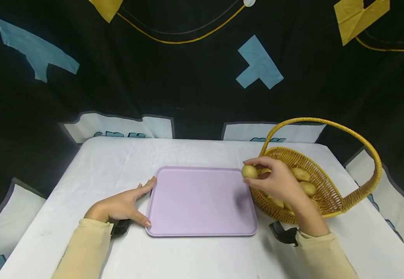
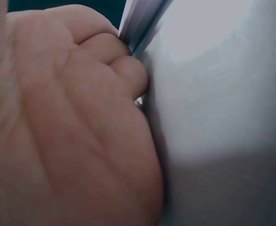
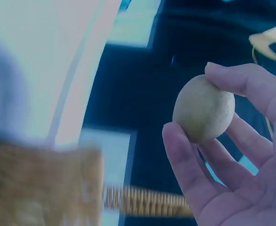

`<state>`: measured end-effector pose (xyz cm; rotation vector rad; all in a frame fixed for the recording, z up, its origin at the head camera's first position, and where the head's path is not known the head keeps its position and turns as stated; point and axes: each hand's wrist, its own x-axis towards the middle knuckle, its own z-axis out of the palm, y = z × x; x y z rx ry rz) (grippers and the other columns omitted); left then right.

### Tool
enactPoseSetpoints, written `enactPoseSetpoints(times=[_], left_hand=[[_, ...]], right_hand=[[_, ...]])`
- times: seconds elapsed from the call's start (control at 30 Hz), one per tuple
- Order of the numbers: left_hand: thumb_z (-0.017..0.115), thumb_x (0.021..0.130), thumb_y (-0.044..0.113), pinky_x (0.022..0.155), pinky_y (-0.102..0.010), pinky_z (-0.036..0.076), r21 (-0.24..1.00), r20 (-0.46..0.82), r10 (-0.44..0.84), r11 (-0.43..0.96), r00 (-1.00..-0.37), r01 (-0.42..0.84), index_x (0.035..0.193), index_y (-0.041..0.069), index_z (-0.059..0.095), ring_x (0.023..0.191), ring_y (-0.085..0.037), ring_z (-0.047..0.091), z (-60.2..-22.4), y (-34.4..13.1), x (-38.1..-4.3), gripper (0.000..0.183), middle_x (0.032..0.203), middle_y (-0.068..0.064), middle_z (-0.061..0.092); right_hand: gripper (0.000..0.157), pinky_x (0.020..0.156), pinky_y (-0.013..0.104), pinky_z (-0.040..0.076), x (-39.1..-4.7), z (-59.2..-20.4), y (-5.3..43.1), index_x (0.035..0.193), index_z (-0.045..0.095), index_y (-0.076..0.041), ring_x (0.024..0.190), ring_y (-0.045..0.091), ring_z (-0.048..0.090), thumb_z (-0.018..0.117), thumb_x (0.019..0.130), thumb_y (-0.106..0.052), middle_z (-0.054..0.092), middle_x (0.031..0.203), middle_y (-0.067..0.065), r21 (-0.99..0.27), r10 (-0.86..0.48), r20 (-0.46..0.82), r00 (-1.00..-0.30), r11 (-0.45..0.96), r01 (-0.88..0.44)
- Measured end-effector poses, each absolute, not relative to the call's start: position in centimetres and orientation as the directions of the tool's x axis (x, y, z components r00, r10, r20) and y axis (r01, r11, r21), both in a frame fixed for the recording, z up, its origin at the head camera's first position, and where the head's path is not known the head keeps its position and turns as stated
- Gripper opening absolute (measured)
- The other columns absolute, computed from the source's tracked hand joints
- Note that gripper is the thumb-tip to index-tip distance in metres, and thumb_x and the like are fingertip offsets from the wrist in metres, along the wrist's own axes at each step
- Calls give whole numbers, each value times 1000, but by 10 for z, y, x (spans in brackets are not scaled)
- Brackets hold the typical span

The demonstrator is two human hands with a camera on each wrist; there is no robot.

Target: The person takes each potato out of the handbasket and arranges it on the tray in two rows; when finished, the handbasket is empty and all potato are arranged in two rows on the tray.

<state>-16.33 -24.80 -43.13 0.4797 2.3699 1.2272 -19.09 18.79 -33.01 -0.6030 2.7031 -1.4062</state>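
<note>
The tray lies flat on the counter with nothing on it. By its far right corner the right hand holds a potato in the air, clamped between thumb and fingertips. At the tray's left edge the left hand is spread, thumb and fingers well apart: the thumb meets the near corner and the fingers reach toward the far one. To the right of the tray stands the basket, holding more potatoes.

The step looks like moving the potato from the basket to the tray. For that, a fingertip grip seems enough; squeezing hard could make a smooth, round potato slip. The right wrist should travel high enough to miss the basket's rim and its handle. Setting the potato down gently, well inside the tray's raised edge, should limit rolling, while light pressure from the left hand should stop the tray sliding.
</note>
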Motion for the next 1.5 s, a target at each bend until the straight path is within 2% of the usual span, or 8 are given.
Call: enactPoseSetpoints(times=[0.2,0.37,0.5,0.67,0.8,1.13,1.5], left_hand=[[97,60,24,113,-67,-5,835,-200,476,540,-857,105,161,6,13,146,-50,-11,-434,-249,-159,133,166,-18,4],[97,61,25,114,-66,-5,833,-191,484,540,-854,119,161,7,14,147,-50,-9,-437,-247,-160,132,166,-18,6],[97,61,26,114,-66,-4,830,-193,483,544,-854,121,161,7,14,147,-50,-8,-438,-246,-160,131,166,-18,7],[97,61,25,114,-66,-3,832,-201,482,544,-853,112,161,6,13,147,-50,-9,-440,-246,-159,132,166,-18,6],[97,62,26,114,-67,-3,831,-186,483,542,-856,125,161,5,14,146,-51,-9,-439,-247,-159,131,166,-17,6],[96,63,26,114,-66,-4,827,-188,494,546,-849,135,162,7,13,147,-50,-9,-437,-247,-162,131,166,-16,6],[96,63,24,113,-66,-6,839,-191,493,530,-849,119,162,9,12,146,-51,-11,-435,-249,-163,130,166,-19,5]], right_hand=[[41,77,31,58,-189,-354,149,118,73,-7,88,22,70,85,80,-8,68,116,10,-835,-391,151,-908,441,-328],[39,80,31,58,-194,-380,127,117,73,-5,100,25,66,84,79,-5,69,116,9,-836,-425,166,-890,417,-356],[40,78,30,58,-203,-399,112,116,74,-4,98,24,67,86,79,-9,71,115,8,-822,-436,161,-886,438,-364],[42,83,36,55,-214,-414,91,117,74,-5,98,24,67,87,78,-13,72,111,4,-807,-432,108,-896,488,-332],[43,85,35,53,-225,-420,72,117,75,-6,99,21,66,87,77,-13,72,108,3,-792,-460,64,-886,517,-326],[45,74,26,53,-243,-422,28,119,74,-4,91,17,62,87,76,-10,70,102,4,-791,-476,-20,-879,546,-277],[48,82,22,52,-250,-422,-19,123,72,-7,93,11,63,87,79,-13,71,110,4,-763,-490,-18,-872,570,-305]])
